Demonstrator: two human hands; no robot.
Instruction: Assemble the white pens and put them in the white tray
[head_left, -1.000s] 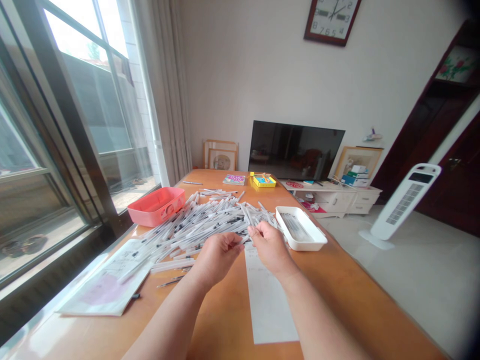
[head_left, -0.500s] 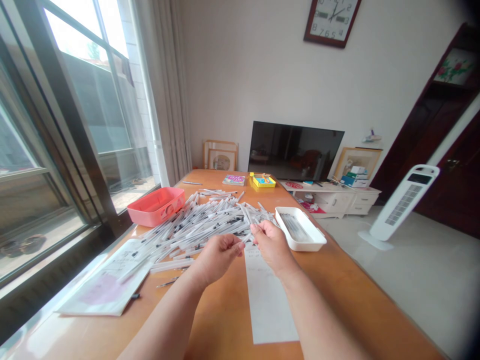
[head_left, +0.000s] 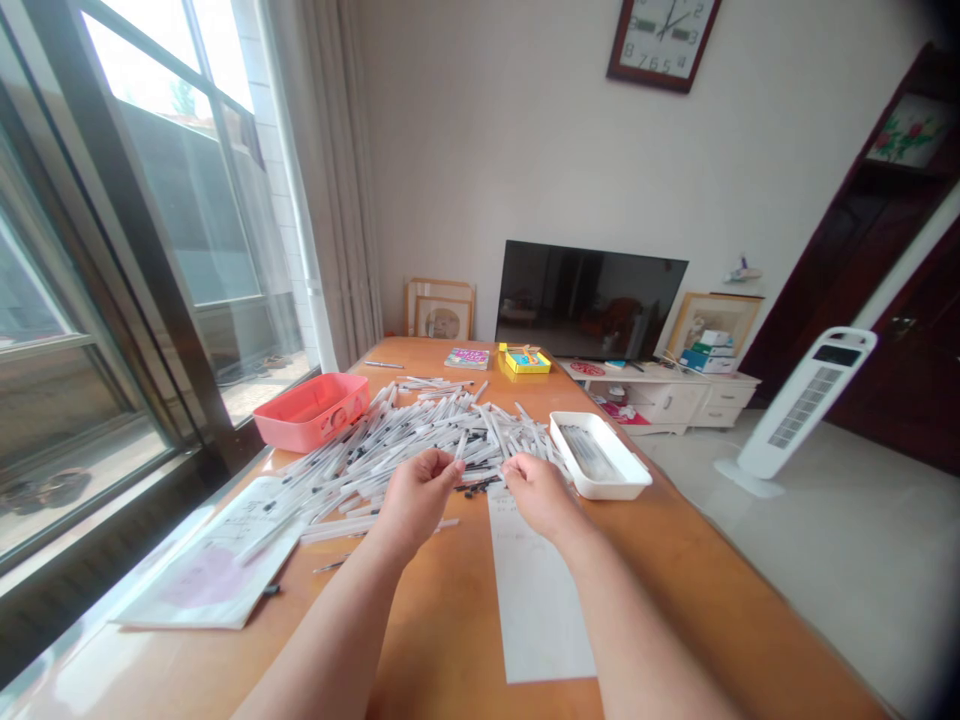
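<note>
My left hand (head_left: 418, 500) is closed in a pinch at the near edge of a heap of whitish, see-through pens (head_left: 420, 430), many with dark ends. A slim pale pen (head_left: 449, 523) shows below its fingers and seems to be in its grip. To the right, my right hand (head_left: 541, 492) pinches thumb against forefinger over the top of a white paper sheet (head_left: 540, 600). Whatever it holds is too small to make out. Several small black pieces (head_left: 476, 488) lie between the two hands. Beside my right hand stands a white plastic box (head_left: 622, 480) with thin pen parts inside.
A red plastic basket (head_left: 311, 415) borders the heap at the left. A paper booklet (head_left: 202, 570) lies at the near left, under some pens. Farther back are a colourful book (head_left: 466, 358) and a yellow box (head_left: 526, 362). The wooden table (head_left: 675, 600) ends at the right.
My hands have moved apart: the left has shifted slightly left and up, while the right stays over the sheet's top. A pale pen now shows below the left fingers.
</note>
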